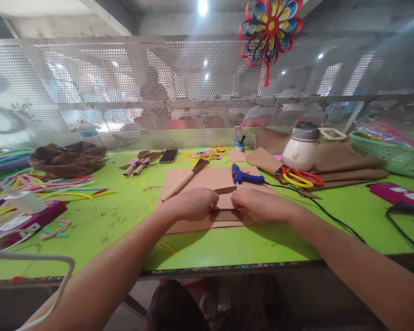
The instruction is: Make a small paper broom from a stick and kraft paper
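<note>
My left hand (pixel 200 203) and my right hand (pixel 250 205) are close together over a stack of light brown paper (pixel 182 225). Both have their fingers curled in and pinch a narrow piece of brown paper (pixel 224 210) stretched between them. Just beyond the fingers lies a dark brown strip (pixel 225 190). Left of my left hand a rolled paper stick with a dark fringed end (pixel 186 180) rests on the sheets. A blue hot glue gun (pixel 247 176) lies behind my right hand, its nozzle end partly hidden.
Scissors with red and yellow handles (pixel 301 177) lie by a white jar (pixel 299 149) and folded brown paper (pixel 345 156). A phone (pixel 169 156) and small fringed bundles (pixel 141 162) lie farther back. Purple power strips (pixel 400 196) flank the green table (pixel 124 220). The glue gun's cord trails right.
</note>
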Available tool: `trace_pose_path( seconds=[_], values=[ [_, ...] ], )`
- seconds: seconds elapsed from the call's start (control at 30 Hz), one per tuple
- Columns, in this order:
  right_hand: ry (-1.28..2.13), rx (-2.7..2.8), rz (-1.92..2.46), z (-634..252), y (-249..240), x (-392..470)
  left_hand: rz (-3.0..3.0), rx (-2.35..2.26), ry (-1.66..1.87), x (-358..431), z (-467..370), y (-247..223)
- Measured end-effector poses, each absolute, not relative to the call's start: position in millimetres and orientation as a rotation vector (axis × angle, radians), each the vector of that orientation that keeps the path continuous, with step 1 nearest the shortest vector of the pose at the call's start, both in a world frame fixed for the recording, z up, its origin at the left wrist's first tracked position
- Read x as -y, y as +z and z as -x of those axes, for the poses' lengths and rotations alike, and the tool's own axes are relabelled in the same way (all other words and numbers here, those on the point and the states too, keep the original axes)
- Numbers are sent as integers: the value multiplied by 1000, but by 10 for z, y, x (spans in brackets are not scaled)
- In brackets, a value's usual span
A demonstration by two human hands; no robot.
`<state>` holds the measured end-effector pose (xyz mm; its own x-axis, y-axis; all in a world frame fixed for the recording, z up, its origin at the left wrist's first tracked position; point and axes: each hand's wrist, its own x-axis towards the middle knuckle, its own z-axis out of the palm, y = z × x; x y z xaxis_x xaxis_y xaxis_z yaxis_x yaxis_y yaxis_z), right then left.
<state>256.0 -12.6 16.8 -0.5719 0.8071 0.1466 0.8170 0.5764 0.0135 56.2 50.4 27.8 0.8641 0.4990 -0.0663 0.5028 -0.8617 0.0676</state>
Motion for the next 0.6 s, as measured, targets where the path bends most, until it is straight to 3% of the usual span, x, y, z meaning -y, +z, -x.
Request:
trace_pose_path(
  seconds=[0.4,0.6],
  values=[
    [-551,2572,1182,-2519,66,81,-2359,-820,355,-642,-585,329],
    [-572,2532,1110,-2542,16,2,-2335,-909,298,-608,-618,230]
  ],
)
